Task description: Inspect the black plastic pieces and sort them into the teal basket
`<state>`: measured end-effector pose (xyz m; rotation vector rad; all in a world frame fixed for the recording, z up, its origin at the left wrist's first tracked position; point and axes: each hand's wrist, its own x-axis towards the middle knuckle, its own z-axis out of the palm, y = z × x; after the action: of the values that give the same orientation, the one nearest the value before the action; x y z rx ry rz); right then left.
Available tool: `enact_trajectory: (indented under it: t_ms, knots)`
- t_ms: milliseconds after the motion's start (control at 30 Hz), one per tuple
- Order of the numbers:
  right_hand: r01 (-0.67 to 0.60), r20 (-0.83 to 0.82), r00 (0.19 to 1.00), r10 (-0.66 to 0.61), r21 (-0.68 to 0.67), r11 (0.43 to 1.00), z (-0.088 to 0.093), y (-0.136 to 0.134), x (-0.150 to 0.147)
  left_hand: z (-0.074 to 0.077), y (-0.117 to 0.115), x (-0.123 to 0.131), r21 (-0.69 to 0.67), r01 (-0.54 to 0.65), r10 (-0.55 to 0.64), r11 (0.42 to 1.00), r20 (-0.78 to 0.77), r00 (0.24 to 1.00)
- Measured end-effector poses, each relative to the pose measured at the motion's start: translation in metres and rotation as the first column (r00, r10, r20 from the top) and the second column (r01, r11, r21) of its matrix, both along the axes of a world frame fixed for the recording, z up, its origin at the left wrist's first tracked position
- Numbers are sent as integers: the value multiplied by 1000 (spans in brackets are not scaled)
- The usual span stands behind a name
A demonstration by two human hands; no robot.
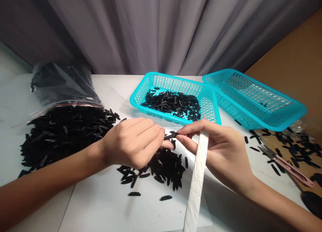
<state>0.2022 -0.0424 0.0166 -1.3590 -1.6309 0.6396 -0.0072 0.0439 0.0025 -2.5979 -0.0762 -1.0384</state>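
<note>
My left hand (136, 141) is closed, its knuckles turned up. Its fingertips meet a small black strip (171, 135) that lies between both hands; what else sits inside the fist is hidden. My right hand (221, 151) pinches the other end of this strip between thumb and index finger. A long white wrapped stick (196, 185) runs from the right hand's fingers down to the bottom of the view; how it is held is partly hidden. Beneath the hands is a small heap of black flat pieces (168, 170) on a white sheet (136, 215).
A turquoise basket (141, 106) holds many black pieces. A second turquoise basket (254, 121) stands to its right. Pink-handled scissors (294, 171) lie among scattered pieces. At left, a clear plastic bag (65, 84) lies behind a large black pile (67, 134). A grey curtain (141, 30) hangs behind.
</note>
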Motion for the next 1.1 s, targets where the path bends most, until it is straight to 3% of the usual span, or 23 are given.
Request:
enact_trajectory:
  t_ms: [233, 433, 533, 633, 700, 833, 933, 1000, 1100]
  knots:
    - [33, -41, 999, -35, -54, 998, 0, 2, 2, -5, 2, 0, -97, -20, 22, 995, 13, 1000]
    - [57, -56, 997, -61, -59, 997, 0, 4, 2, -4, 6, 1, -33, -44, 44, 998, -9, 999]
    - [73, -63, 995, -78, -74, 995, 0, 5, 2, -8, 20, -1, -29, -157, 158, 987, 0, 988]
    - [59, -102, 992, -72, -127, 990, -1, 6, 1, -16, 40, -3, -101, -362, 369, 927, 53, 928]
    - [35, -136, 989, -58, -166, 986, -2, 6, 0, -22, 51, -4, -182, -419, 434, 890, 52, 899]
    - [14, -176, 983, -54, -220, 975, -4, 6, -1, -31, 57, -3, -310, -406, 426, 860, -3, 905]
    - [5, -203, 978, -57, -250, 968, -4, 7, 0, -28, 50, -1, -405, -427, 445, 809, -53, 894]
    - [-8, -229, 972, -55, -266, 964, -4, 8, 0, -22, 42, 1, -493, -339, 359, 801, -59, 932]
    - [-30, -272, 961, -51, -287, 958, -5, 8, 1, -9, 28, 5, -593, -82, 100, 801, -2, 995]
